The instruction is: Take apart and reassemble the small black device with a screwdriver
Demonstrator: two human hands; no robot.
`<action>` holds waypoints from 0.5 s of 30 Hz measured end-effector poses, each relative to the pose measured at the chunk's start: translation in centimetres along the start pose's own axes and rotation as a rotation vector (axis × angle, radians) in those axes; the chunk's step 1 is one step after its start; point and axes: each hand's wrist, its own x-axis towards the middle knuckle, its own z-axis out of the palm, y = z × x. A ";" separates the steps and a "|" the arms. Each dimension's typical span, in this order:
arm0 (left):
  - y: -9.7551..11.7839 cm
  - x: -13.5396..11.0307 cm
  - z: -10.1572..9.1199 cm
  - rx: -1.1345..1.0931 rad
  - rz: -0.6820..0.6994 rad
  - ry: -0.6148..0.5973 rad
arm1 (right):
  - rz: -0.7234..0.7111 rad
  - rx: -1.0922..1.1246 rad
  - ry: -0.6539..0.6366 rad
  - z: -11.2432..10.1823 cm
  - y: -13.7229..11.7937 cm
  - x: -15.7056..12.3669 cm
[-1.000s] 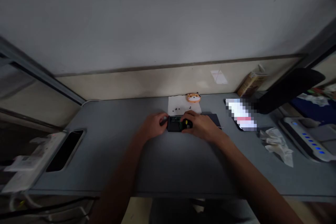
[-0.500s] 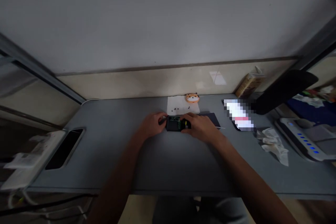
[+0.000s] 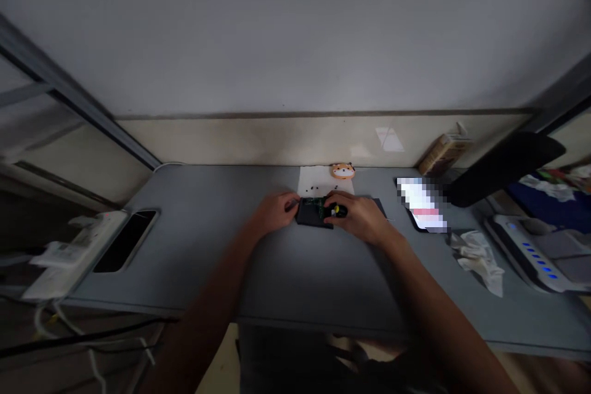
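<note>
**Open device [image 3: 308,214] on a desk [image 3: 198,240]**

Near the desk's back edge, the device, its green circuit board [image 3: 316,205] exposed, lay on a dark pad [image 3: 376,208], just below a paper [image 3: 325,180] bearing black screws [image 3: 314,188]. The left hand [image 3: 274,211] and right hand [image 3: 357,217] touched it; their grip could not be told.

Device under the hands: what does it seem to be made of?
The device's casing looks like dark, matte plastic, judging by its dull, even surface. The green board looks like a fibreglass circuit board, given its colour and tiny parts, though it's too small to confirm.
</note>
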 end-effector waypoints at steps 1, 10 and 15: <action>-0.1 0.0 0.1 -0.013 -0.002 0.005 | -0.011 -0.002 0.022 0.1 0.1 0.0; -0.9 0.4 0.6 -0.118 -0.023 0.019 | -0.095 -0.053 0.017 0.2 -0.3 0.0; -0.9 0.3 0.5 -0.157 -0.021 0.029 | -0.083 -0.065 0.016 -0.2 -1.0 0.0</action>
